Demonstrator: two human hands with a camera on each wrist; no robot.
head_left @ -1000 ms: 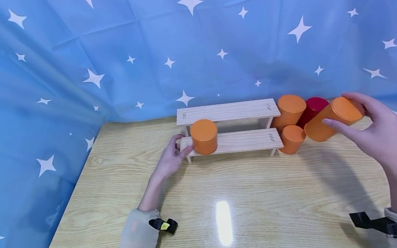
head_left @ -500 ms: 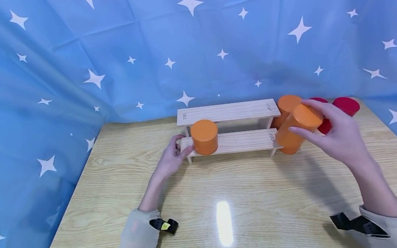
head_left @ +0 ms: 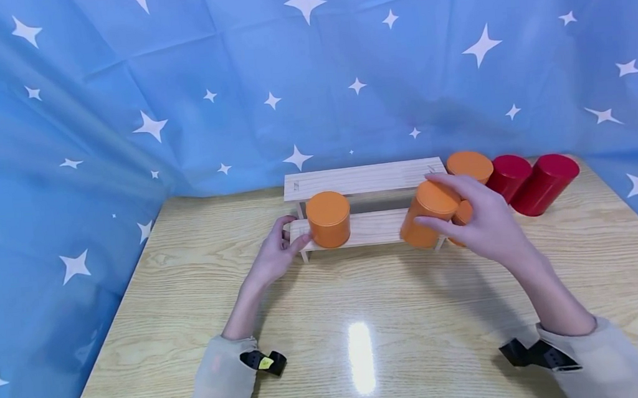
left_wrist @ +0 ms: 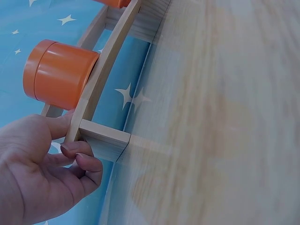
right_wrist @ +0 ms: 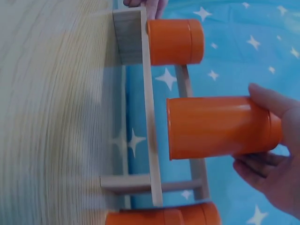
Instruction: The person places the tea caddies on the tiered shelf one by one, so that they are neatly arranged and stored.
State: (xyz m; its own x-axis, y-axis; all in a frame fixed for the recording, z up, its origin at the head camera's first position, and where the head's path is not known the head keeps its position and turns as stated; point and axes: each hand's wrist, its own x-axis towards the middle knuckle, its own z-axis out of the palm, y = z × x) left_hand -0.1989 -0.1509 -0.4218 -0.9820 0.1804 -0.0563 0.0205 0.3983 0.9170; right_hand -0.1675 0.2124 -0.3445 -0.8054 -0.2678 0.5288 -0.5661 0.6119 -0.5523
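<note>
My left hand point(head_left: 274, 252) grips the left end of the lower board of a two-tier wooden shelf point(head_left: 377, 225), thumb on top and fingers underneath in the left wrist view. Beside that thumb, a short orange canister point(head_left: 329, 223) stands upright on the lower board. My right hand point(head_left: 486, 223) holds a taller orange canister point(head_left: 423, 219) by its lid end. It is tilted in the head view, over the lower board's right end. In the right wrist view, a gap shows between the base of the held canister point(right_wrist: 211, 127) and the board point(right_wrist: 149, 108).
Right of the shelf stand a tall orange canister point(head_left: 469, 165) and a smaller orange one point(head_left: 462, 214), partly hidden by my right hand. Two red canisters point(head_left: 509, 174) point(head_left: 545, 184) stand farther right. A blue star-patterned cloth point(head_left: 229, 56) hangs behind the wooden table point(head_left: 307, 337).
My right hand has carried the tall orange canister leftward, from in front of the red canisters to over the lower board's right end. My left hand has stayed in place.
</note>
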